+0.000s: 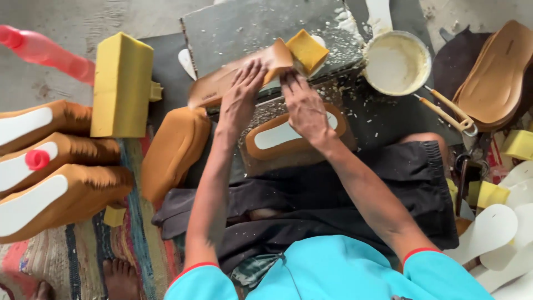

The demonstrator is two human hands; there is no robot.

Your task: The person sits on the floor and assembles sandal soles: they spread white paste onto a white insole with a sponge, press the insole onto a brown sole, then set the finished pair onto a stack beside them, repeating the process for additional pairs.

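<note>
— Where is the piece you're working on?

— The tan sole piece (239, 80) lies across the grey slab (250, 25) in front of my knees, one end curling up toward the yellow foam block (306, 50) that sits on it. My left hand (240, 94) lies flat on its middle with the fingers spread, pressing, clamped on nothing. My right hand (302, 105) presses the near edge by the block, fingers together; I can't tell if that grip pinches the edge.

— How do you do it well?

— As I judge it: keep the left palm heavy so the piece can't slide, and work outward so the curled end lies flat. The glue bowl (397, 61) stands just right of the slab; I'd keep my wrist away from it.
</note>
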